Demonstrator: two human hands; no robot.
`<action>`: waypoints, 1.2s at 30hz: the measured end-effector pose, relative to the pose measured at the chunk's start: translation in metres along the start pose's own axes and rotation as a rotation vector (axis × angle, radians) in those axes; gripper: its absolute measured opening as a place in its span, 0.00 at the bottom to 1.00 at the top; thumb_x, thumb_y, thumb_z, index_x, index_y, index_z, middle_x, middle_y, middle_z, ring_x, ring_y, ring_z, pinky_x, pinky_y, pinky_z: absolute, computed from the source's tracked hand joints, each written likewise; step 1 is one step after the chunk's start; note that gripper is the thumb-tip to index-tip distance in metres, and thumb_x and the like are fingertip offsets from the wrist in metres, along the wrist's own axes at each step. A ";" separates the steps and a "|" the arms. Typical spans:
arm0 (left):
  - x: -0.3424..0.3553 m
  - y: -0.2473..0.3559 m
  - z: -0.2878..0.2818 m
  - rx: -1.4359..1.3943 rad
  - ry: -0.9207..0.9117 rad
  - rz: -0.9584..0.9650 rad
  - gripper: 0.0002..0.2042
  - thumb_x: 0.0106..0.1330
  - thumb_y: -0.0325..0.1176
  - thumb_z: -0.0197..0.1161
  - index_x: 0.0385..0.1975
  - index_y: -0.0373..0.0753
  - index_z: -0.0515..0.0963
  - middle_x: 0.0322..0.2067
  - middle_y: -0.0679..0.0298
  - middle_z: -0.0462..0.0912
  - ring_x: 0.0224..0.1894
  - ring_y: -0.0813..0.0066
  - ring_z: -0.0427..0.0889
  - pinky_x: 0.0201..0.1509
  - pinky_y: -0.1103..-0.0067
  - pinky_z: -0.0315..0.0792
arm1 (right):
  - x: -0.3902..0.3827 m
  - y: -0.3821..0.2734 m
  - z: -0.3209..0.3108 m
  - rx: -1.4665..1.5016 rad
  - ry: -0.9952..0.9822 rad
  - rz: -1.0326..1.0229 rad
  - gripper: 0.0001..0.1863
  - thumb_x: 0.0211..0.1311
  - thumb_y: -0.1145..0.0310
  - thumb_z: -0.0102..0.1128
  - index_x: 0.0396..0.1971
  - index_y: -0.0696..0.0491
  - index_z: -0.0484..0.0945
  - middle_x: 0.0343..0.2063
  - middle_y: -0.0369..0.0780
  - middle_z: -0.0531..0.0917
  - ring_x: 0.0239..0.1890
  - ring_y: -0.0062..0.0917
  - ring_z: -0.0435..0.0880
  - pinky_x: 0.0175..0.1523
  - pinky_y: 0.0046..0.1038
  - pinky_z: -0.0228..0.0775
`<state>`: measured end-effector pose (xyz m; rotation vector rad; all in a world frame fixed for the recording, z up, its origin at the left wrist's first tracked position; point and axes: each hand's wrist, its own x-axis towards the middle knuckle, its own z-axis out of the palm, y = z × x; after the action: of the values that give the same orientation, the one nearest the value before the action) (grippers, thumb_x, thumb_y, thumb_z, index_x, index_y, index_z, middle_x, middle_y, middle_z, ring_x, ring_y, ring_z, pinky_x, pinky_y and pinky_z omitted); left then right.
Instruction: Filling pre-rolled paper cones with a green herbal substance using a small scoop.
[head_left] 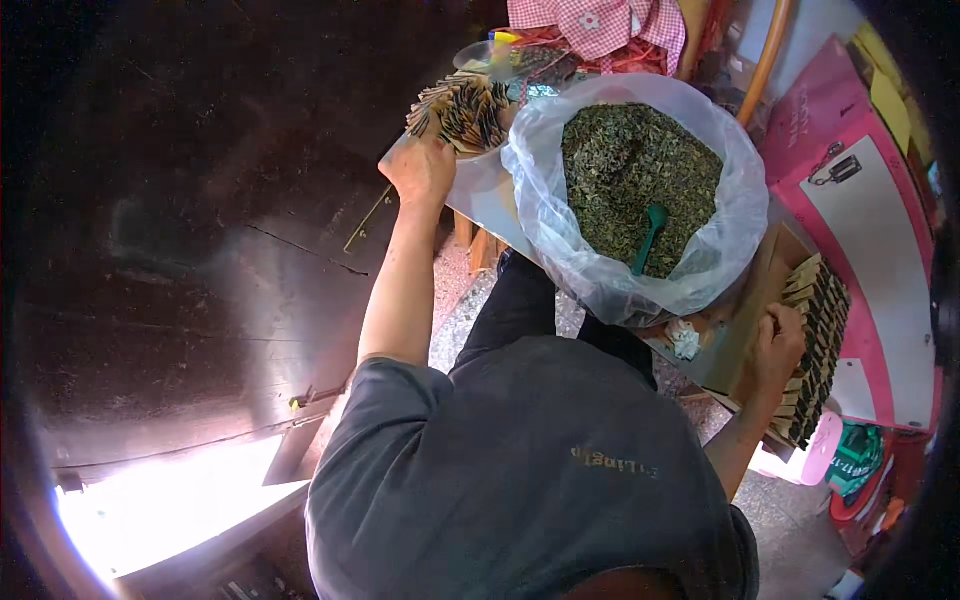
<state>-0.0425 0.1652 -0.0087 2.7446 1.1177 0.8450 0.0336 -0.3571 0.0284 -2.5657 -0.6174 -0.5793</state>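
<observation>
A plastic-lined tub (532, 190) holds dried green leaves (610, 160) and a green plastic scoop (652, 225). To its left, my left hand (420, 170) has curled fingers at the front edge of a pile of small tan and dark packets (465, 110); what they grip is unclear. My right hand (778, 345), fingers also curled, is beside upright rows of similar packets (815, 355) at the right end of a board (480, 210); its grasp is partly hidden. A crumpled white scrap (685, 340) lies below the tub.
A dark wooden surface (180, 230) fills the left. A pink and white case (870, 260) stands at the right, with a pink container (820, 450) below it. A checked cloth (590, 25), red items and a curved wooden rail (765, 70) are at the back.
</observation>
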 end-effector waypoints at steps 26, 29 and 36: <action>0.007 0.002 -0.007 0.059 -0.054 0.087 0.12 0.58 0.39 0.56 0.22 0.40 0.81 0.25 0.54 0.82 0.29 0.53 0.82 0.33 0.61 0.69 | 0.001 -0.021 0.003 0.102 0.099 0.111 0.06 0.48 0.72 0.58 0.27 0.56 0.79 0.28 0.43 0.78 0.34 0.40 0.78 0.43 0.38 0.69; 0.010 0.004 -0.004 0.042 -0.081 0.105 0.11 0.58 0.39 0.56 0.22 0.40 0.81 0.25 0.54 0.83 0.29 0.53 0.82 0.34 0.61 0.70 | 0.000 -0.019 0.007 0.070 0.053 0.118 0.06 0.49 0.70 0.59 0.28 0.53 0.80 0.29 0.40 0.79 0.35 0.38 0.79 0.43 0.38 0.71; 0.015 0.002 0.011 0.113 -0.026 0.126 0.09 0.57 0.37 0.57 0.27 0.40 0.82 0.26 0.53 0.83 0.31 0.52 0.83 0.35 0.61 0.72 | -0.001 -0.017 0.009 0.083 0.041 0.123 0.06 0.47 0.72 0.58 0.26 0.56 0.79 0.28 0.43 0.80 0.33 0.39 0.79 0.42 0.37 0.71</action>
<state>-0.0268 0.1746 -0.0107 2.9360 1.0277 0.7799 0.0271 -0.3395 0.0261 -2.4865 -0.4569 -0.5515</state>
